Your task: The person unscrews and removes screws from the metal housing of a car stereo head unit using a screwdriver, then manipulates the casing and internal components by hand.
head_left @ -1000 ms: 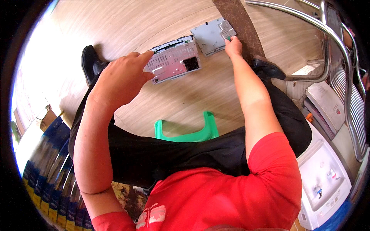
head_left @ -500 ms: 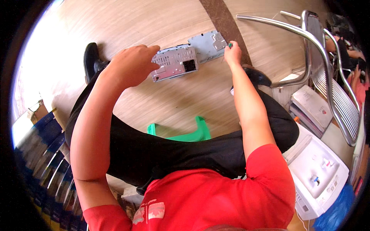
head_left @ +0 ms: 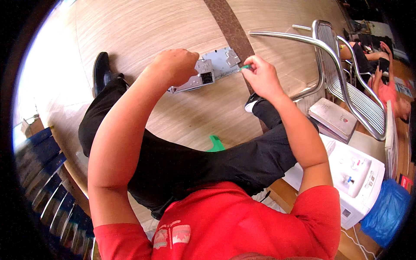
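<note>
Silvery metal catches my eye on the feed: the slotted box (head_left: 207,67) lies on the floor (head_left: 186,112), partly covered by the left hand (head_left: 177,67), whose curled fingers leave me unable to tell whether they grip it. I see the right hand (head_left: 262,78) pinching a small green tool (head_left: 245,67) just beside the flat panel (head_left: 222,60) next to the box. I judge the step as tool work on these parts; the next move calls for a steadied box and careful aim.
</note>
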`<state>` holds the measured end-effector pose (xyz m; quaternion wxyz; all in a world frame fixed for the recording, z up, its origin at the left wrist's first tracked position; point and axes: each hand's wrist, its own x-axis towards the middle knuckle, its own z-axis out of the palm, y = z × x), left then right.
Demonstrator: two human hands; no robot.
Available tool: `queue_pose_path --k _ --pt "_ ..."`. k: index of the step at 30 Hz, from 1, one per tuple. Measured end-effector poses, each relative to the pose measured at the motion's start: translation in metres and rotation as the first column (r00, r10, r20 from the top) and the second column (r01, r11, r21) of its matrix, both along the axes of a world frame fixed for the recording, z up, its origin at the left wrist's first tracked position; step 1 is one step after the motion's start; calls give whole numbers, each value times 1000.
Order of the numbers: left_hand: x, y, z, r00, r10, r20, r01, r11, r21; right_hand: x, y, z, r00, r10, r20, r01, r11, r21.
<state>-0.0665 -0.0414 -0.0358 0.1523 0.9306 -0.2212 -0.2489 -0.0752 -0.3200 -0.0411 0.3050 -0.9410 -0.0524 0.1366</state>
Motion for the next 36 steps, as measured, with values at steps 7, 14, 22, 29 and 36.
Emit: queue_pose_path --k 7,14,22,29,36 --pt "4 -4 -7 999 5 -51 -1 998 61 -6 41 -34 968 231 99 -225 972 -73" --pt "7 -5 -3 999 35 -37 -33 998 60 -6 31 -68 958 277 66 -273 960 -69" --pt "6 -13 1 1000 1 -24 1 996 88 -8 28 -80 968 224 111 -222 975 -32" --pt "4 -9 -5 1000 -9 -25 11 996 89 -5 27 -88 963 237 132 -236 971 -25" --pt "1 -5 -5 999 5 -54 2 993 120 -6 28 -75 969 209 133 -210 978 -12"
